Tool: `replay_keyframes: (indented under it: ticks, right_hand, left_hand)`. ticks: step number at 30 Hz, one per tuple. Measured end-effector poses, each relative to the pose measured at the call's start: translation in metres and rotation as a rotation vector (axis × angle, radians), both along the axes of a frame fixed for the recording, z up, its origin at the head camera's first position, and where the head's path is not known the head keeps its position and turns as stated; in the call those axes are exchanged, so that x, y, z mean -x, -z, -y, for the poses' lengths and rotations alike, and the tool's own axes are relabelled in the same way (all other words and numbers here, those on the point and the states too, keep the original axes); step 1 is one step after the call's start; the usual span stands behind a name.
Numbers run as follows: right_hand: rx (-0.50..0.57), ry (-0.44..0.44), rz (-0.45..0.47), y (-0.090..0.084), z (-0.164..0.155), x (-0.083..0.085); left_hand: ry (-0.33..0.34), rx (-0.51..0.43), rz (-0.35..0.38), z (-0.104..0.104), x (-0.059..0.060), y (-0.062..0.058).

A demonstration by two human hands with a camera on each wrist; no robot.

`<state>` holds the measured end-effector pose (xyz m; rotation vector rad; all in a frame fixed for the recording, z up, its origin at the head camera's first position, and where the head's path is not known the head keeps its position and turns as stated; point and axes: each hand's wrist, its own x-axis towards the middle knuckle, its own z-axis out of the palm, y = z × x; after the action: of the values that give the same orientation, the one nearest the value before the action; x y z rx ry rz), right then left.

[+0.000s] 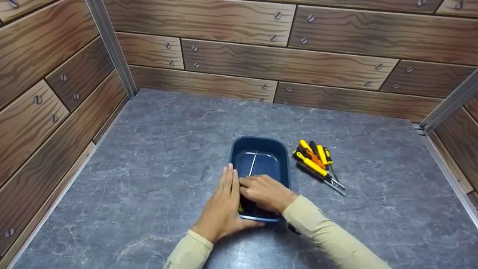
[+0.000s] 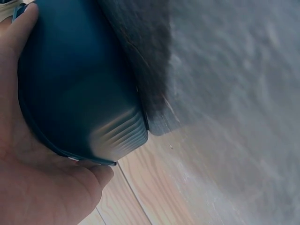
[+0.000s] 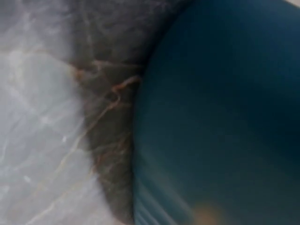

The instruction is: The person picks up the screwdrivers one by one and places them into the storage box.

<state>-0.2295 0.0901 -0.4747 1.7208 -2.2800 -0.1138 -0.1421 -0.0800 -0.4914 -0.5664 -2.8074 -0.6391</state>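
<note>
A deep blue plastic bin [image 1: 260, 139] with rounded corners stands on the table. My left hand [image 1: 220, 209] lies against its left side with straight fingers, the thumb along the near wall. In the left wrist view, that hand [image 2: 51, 187] rests at the bin's ribbed outer wall [image 2: 79, 84]. My right hand [image 1: 267, 192] reaches inside, its fingers curled on a screwdriver whose thin metal shaft [image 1: 253, 164] points toward the far end. Its handle is mostly covered; a bit of yellow shows below the hand. Only the bin's outside [image 3: 215, 117] fills the right wrist view.
To the bin's right lies a loose pile of screwdrivers [image 1: 312, 164] with yellow, black and orange handles, several shafts pointing to the near right. Wood-patterned walls [image 1: 231, 56] enclose the grey marbled tabletop [image 1: 157, 157] at the back and sides.
</note>
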Motion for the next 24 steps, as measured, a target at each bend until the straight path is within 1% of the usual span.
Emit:
replay_keyframes:
  ticks: [6, 11, 13, 16, 20, 24]
  right_hand:
    - [0.029, -0.017, 0.028, 0.0049, 0.0007, 0.0]
    - [0.053, -0.017, 0.027, 0.0076, 0.0005, -0.0003]
    - [0.055, -0.013, 0.041, 0.008, 0.0004, -0.0005]
    - [0.053, 0.0, 0.094, 0.0069, -0.0004, -0.0021]
    - [0.062, 0.02, 0.197, 0.0041, -0.0022, -0.0053]
    - [0.082, 0.03, 0.265, 0.0043, -0.0038, -0.007]
  left_hand:
    - [-0.001, 0.013, 0.006, -0.0004, 0.0003, -0.001]
    - [-0.002, -0.006, 0.011, -0.0004, 0.0002, -0.0016]
    - [-0.003, -0.011, 0.018, 0.0, -0.0001, -0.0017]
    - [-0.002, -0.008, 0.02, 0.0003, -0.0002, -0.0016]
    - [0.005, 0.015, -0.004, 0.0001, 0.0001, -0.0011]
    - [0.002, 0.021, -0.014, 0.0002, -0.0003, -0.0005]
